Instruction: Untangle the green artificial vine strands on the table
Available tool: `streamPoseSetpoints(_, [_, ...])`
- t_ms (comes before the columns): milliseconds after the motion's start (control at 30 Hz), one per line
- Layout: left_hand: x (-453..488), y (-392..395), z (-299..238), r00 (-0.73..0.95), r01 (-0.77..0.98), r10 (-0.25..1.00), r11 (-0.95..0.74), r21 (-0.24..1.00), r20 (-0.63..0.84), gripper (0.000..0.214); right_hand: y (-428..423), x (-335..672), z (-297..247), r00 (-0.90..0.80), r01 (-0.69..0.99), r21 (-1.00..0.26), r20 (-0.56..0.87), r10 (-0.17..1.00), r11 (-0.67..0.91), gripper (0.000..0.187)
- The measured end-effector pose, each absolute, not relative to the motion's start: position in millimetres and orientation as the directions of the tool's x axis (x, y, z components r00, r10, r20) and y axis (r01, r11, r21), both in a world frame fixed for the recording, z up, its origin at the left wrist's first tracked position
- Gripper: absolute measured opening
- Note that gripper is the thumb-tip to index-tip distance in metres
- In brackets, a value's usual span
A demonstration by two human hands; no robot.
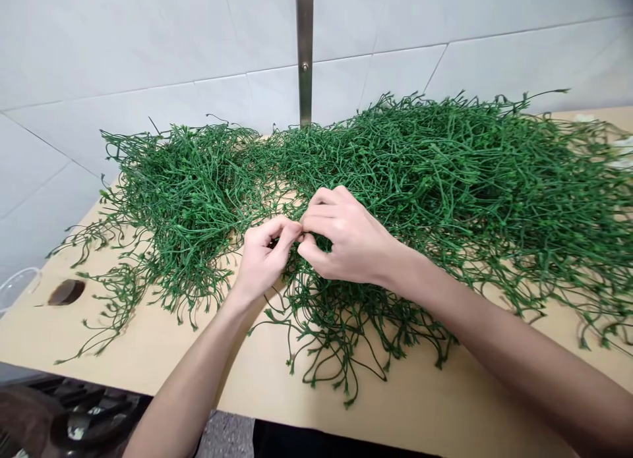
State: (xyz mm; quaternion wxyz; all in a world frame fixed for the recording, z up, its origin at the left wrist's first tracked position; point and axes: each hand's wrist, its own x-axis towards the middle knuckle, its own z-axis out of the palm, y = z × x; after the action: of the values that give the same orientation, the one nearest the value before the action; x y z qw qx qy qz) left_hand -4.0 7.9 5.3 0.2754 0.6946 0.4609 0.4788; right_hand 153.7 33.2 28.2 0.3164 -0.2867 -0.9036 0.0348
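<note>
Thin green stems with small leafy tips, apparently plastic, lie in a large tangled heap [445, 161] on the right and a smaller heap [182, 188] on the left. Between them, my left hand [267, 254] and my right hand [346, 240] meet fingertip to fingertip. Both are closed in a pinch. Whatever sits between the fingers is too small and too covered to make out. Below my right hand, a loose bunch of stems [341, 333] spreads over the table towards the front edge.
The pale wooden table [188, 359] stands against a tiled wall [148, 36] with a metal post [305, 56]. A dark round hole [66, 292] shows at the table's left. White pieces [624, 153] lie at the far right. Dark objects [93, 412] are below the front-left edge.
</note>
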Motion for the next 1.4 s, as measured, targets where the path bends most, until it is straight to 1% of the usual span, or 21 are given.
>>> streamPoseSetpoints(133, [-9,10,4,0.171,0.325,0.902,-0.432,0.841,0.397,0.04,37,155,24,-0.655,0.438,-0.137,0.628,0.42,0.888,0.027])
streamPoseSetpoints(200, [-12,11,6,0.157,0.282,0.91,-0.413,0.866,0.383,0.042,39,159,27,-0.667,0.4,-0.119,0.643,0.377,0.909,0.031])
streamPoseSetpoints(233, [-14,12,7,0.137,0.263,0.915,-0.403,0.877,0.379,0.043,40,162,30,-0.672,0.391,-0.125,0.638,0.376,0.912,0.032])
streamPoseSetpoints(300, [-17,13,8,0.088,0.24,0.922,-0.386,0.891,0.376,0.043,40,168,38,-0.663,0.41,-0.188,0.611,0.433,0.892,0.026])
streamPoseSetpoints(367, [-18,13,9,0.061,0.221,0.922,-0.385,0.896,0.381,0.042,38,171,45,-0.627,0.459,-0.297,0.56,0.542,0.838,0.014])
streamPoseSetpoints(400, [-18,12,9,0.06,0.214,0.923,-0.383,0.899,0.379,0.043,37,171,47,-0.607,0.48,-0.349,0.53,0.592,0.805,0.012])
streamPoseSetpoints(467, [-16,12,7,0.067,0.198,0.922,-0.386,0.901,0.38,0.042,35,168,48,-0.594,0.501,-0.412,0.476,0.648,0.761,0.022])
streamPoseSetpoints(533, [-15,11,5,0.057,0.204,0.91,-0.414,0.887,0.412,0.042,34,162,43,-0.59,0.506,-0.434,0.457,0.666,0.746,0.029])
streamPoseSetpoints(600, [-14,11,4,0.038,0.242,0.883,-0.463,0.853,0.468,0.043,35,156,37,-0.563,0.496,-0.472,0.464,0.684,0.729,0.03])
streamPoseSetpoints(700, [-15,11,4,0.052,0.355,0.835,-0.527,0.772,0.547,0.046,37,152,33,-0.494,0.452,-0.581,0.468,0.733,0.676,0.025])
streamPoseSetpoints(767, [-15,11,5,0.095,0.442,0.801,-0.567,0.695,0.592,0.043,37,152,35,-0.446,0.422,-0.662,0.444,0.777,0.62,0.021])
streamPoseSetpoints(833, [-14,11,4,0.133,0.49,0.773,-0.595,0.636,0.62,0.039,36,151,38,-0.41,0.407,-0.727,0.397,0.821,0.554,0.02])
streamPoseSetpoints(900, [-13,12,2,0.131,0.46,0.772,-0.603,0.652,0.622,0.037,34,150,40,-0.387,0.386,-0.774,0.357,0.85,0.501,0.024])
streamPoseSetpoints(967, [-13,13,-2,0.102,0.364,0.792,-0.592,0.719,0.601,0.038,34,148,39,-0.378,0.34,-0.809,0.349,0.858,0.479,0.025])
streamPoseSetpoints(1000, [-14,14,-4,0.092,0.308,0.804,-0.584,0.751,0.588,0.039,34,148,39,-0.376,0.312,-0.82,0.358,0.855,0.481,0.021])
streamPoseSetpoints(1067, [-15,15,-6,0.093,0.236,0.813,-0.579,0.781,0.575,0.042,35,148,38,-0.376,0.274,-0.821,0.389,0.841,0.502,0.015])
streamPoseSetpoints(1200, [-20,17,-5,0.091,0.201,0.825,-0.564,0.801,0.558,0.043,36,151,38,-0.43,0.273,-0.779,0.426,0.796,0.564,0.017])
streamPoseSetpoints(1300, [-23,19,-4,0.063,0.165,0.845,-0.534,0.829,0.532,0.044,34,149,35,-0.551,0.327,-0.72,0.382,0.742,0.613,0.021])
streamPoseSetpoints(1367, [-24,20,-4,0.054,0.174,0.842,-0.537,0.826,0.536,0.043,34,147,30,-0.614,0.376,-0.671,0.337,0.714,0.639,0.015])
streamPoseSetpoints(1400, [-25,21,-4,0.048,0.197,0.833,-0.549,0.813,0.551,0.042,34,146,28,-0.625,0.394,-0.653,0.326,0.709,0.647,0.014])
